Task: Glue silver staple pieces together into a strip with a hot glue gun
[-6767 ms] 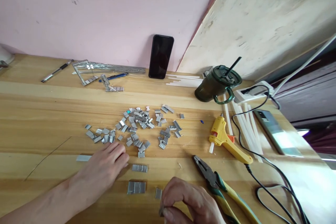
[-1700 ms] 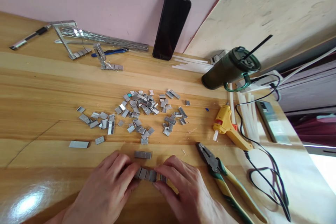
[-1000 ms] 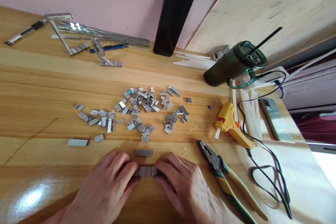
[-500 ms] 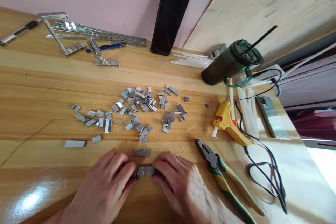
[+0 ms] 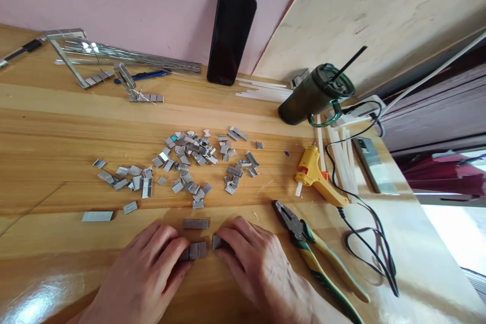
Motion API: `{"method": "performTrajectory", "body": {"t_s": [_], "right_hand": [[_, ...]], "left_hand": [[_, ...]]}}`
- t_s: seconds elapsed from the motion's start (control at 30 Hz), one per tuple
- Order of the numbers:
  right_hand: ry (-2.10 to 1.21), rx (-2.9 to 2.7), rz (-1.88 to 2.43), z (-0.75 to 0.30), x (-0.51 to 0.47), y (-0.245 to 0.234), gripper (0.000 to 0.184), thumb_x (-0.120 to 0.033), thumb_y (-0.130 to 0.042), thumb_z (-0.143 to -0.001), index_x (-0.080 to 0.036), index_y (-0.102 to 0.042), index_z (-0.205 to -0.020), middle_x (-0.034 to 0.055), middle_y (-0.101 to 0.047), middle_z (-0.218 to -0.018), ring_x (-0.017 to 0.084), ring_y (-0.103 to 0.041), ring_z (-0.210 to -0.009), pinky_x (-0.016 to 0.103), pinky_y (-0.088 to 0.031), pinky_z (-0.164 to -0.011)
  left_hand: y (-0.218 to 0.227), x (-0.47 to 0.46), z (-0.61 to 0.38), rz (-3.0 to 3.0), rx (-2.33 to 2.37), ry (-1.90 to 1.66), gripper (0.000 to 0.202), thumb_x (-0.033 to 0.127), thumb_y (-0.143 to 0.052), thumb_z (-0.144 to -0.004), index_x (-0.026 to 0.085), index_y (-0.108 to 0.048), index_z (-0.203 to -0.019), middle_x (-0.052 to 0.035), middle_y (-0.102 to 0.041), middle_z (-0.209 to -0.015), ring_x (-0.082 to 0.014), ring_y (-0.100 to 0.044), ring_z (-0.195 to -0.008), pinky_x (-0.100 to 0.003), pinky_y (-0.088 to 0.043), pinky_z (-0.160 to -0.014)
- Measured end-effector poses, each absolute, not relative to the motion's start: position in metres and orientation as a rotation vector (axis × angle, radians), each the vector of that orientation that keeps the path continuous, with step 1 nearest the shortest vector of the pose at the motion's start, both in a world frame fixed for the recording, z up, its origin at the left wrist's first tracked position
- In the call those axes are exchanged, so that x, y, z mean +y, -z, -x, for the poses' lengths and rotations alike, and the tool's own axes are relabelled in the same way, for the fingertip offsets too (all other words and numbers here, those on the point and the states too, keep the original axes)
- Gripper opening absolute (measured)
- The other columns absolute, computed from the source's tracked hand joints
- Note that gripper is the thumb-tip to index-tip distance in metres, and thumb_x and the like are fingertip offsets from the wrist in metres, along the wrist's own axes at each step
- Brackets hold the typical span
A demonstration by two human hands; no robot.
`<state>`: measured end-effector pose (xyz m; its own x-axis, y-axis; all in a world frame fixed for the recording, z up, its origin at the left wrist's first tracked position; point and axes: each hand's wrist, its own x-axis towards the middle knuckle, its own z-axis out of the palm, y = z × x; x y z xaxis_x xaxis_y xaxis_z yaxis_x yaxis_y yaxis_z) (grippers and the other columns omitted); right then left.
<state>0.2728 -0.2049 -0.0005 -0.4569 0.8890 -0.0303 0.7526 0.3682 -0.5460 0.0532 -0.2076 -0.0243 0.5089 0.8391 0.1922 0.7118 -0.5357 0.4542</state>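
space now parts the metal pieces that, half a second ago, formed one unbroken row between both hands. the left hand keeps a narrow grip on the left end of a short segmented metal row; the right hand pinches a separate metal piece just beside it, near a metal strip on the tabletop.
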Motion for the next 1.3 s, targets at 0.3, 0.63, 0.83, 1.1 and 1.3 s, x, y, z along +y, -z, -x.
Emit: {"method": "performTrajectory", "body": {"t_s": [0.3, 0.63, 0.83, 1.1, 1.3], "right_hand": [[-0.747, -2.337, 1.443, -0.275, -0.204, -0.005, 0.017, -0.008, -0.063, -0.082, -0.018, -0.060, -0.096, 0.0022, -0.064, -0.086, 0.018, -0.061, -0.073, 0.027, -0.050, -0.063], [-0.698, -2.356, 1.446, -0.276, -0.205, -0.006, 0.016, -0.011, -0.067, -0.082, -0.019, -0.062, -0.095, 0.0019, -0.064, -0.084, 0.018, -0.063, -0.072, 0.027, -0.050, -0.061], [-0.396, -2.120, 1.559, -0.315, -0.196, -0.024, 0.010, -0.024, -0.055, -0.094, -0.018, -0.063, -0.098, 0.0035, -0.064, -0.081, 0.015, -0.062, -0.065, 0.026, -0.051, -0.059], [-0.369, -2.053, 1.669, -0.336, -0.206, -0.024, 0.008, -0.021, -0.056, -0.093, -0.019, -0.063, -0.094, 0.0011, -0.062, -0.076, 0.014, -0.061, -0.062, 0.024, -0.048, -0.056], [-0.529, -2.224, 1.544, -0.301, -0.217, -0.010, 0.007, -0.013, -0.062, -0.085, -0.019, -0.065, -0.089, 0.0018, -0.064, -0.078, 0.016, -0.063, -0.065, 0.026, -0.049, -0.058]], "left_hand": [[0.025, -0.206, -0.050, -2.386, 1.295, -0.668, 0.013, 0.028, -0.045, -0.095, 0.026, -0.058, -0.091, 0.0000, -0.063, -0.080, -0.0176, -0.065, -0.068, -0.028, -0.051, -0.059], [0.024, -0.200, -0.047, -2.477, 1.192, -0.629, 0.011, 0.027, -0.047, -0.095, 0.027, -0.058, -0.090, 0.0003, -0.064, -0.081, -0.0161, -0.067, -0.066, -0.026, -0.054, -0.056], [0.033, -0.207, -0.044, -2.347, 1.277, -0.686, 0.019, 0.040, -0.045, -0.097, 0.027, -0.058, -0.094, -0.0005, -0.063, -0.084, -0.0159, -0.066, -0.071, -0.025, -0.053, -0.062], [0.037, -0.202, -0.041, -2.568, 1.153, -0.673, 0.018, 0.035, -0.043, -0.097, 0.026, -0.058, -0.095, -0.0001, -0.064, -0.081, -0.0160, -0.066, -0.068, -0.025, -0.053, -0.060], [0.026, -0.199, -0.046, -2.684, 1.093, -0.677, 0.022, 0.029, -0.037, -0.099, 0.024, -0.058, -0.091, -0.0007, -0.065, -0.078, -0.0175, -0.066, -0.066, -0.029, -0.051, -0.059]]}}
